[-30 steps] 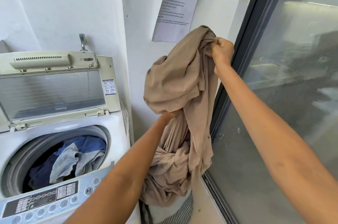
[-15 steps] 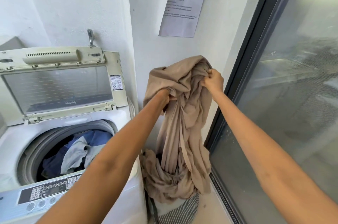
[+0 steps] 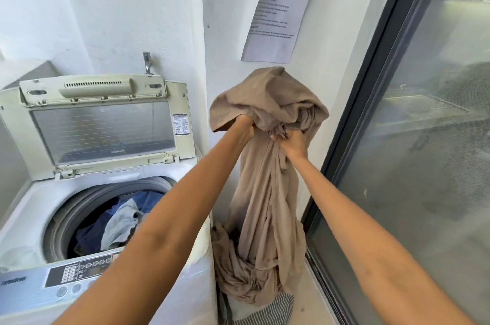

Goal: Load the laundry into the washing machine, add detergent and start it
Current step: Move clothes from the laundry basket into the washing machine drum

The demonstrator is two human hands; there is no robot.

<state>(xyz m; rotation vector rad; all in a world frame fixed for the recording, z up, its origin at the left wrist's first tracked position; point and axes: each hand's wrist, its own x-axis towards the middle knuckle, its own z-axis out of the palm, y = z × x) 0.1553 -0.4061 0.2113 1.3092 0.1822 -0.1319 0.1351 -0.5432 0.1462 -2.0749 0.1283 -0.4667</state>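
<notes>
white walls and a corner, washer (image 3: 111, 218) at left, dark-framed glass door (image 3: 397, 86) at right, printed notice (image 3: 278, 12) taped above. left hand (image 3: 245, 126) is buried in a fold of the tan sheet (image 3: 265, 192), fingers curled into the cloth; right hand (image 3: 291, 141) just beside it, fist clamped on a gathered bunch. both hands hold the sheet up in the gap between washer and door. top of the sheet is wadded over the hands, the rest hangs down in a long twisted rope, lower end piled on a striped basket (image 3: 275, 308) on the floor by the washer's side. sheet is not yet in the washer. lid (image 3: 103, 126) stands open against the wall, drum (image 3: 106, 218) already has blue and grey clothes (image 3: 116, 221) in it, with room left. control panel (image 3: 77, 274) at the front edge, untouched. no detergent in view.

step, as i judge it: loading, hauling the sheet out of the basket hand over hand. next move likely needs the tail lifted clear of the basket, then the whole bundle swung left over the drum and dropped in. risk: the long tail could drag over the washer's rim or snag on the basket. detergent and start still to come.
</notes>
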